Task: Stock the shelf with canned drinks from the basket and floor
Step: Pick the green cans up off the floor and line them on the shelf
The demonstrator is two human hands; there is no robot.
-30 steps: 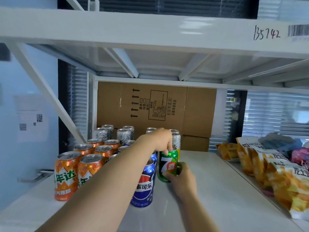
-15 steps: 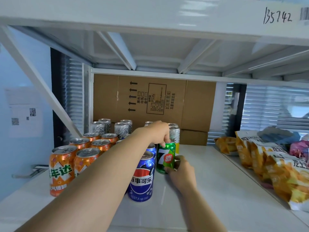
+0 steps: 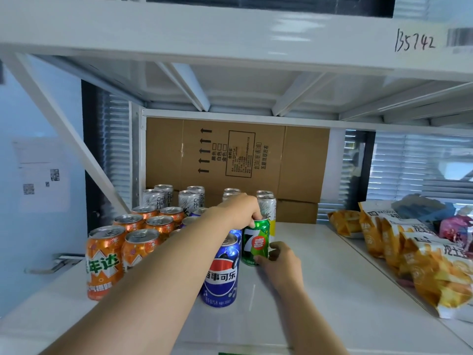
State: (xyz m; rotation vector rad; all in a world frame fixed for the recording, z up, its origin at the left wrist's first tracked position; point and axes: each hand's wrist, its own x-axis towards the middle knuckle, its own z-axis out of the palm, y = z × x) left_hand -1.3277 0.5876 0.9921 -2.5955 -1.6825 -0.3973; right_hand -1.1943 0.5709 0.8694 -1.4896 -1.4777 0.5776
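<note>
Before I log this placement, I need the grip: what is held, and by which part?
Both hands hold the green can: the left hand grips its top from above, the right hand its lower side.

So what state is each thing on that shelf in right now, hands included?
green can: upright on the shelf, held by both hands
left hand: grips the green can's top
right hand: holds the green can's lower side
blue can: upright, unopened, left of the green can
orange cans: upright, unopened, in rows
silver cans: upright at the back
snack bags: lying piled at the right
</note>
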